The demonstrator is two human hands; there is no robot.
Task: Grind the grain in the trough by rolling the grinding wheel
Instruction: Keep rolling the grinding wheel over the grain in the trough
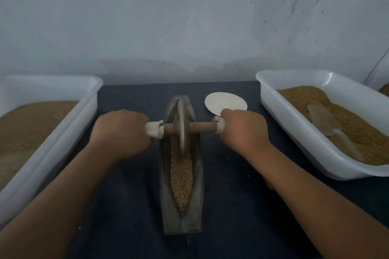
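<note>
Grey and boat-shaped, the trough [165, 195] is set lengthwise at the middle of the dark blue surface [126, 216], its near end towards the person. Tan grain [181, 174] is heaped along its channel, mostly in the near half. The grinding wheel [182, 139] is stood upright on edge in the far half of the trough, its lower rim sunk in the grain. A wooden axle [202, 127] is passed through the wheel's centre and lies crosswise above the trough walls.

Each end of the axle is wrapped in white. The left end is held in the full grip of the left hand [120, 130], fingers curled round it; the right end is clasped the same way in the grip of the right hand [242, 130].

A white disc [225, 102] is laid flat just beyond the right hand. A white tub [63, 111] of brown meal is placed to the left, and a second tub [294, 124] to the right, where a clear scoop [328, 124] is laid on the meal.
</note>
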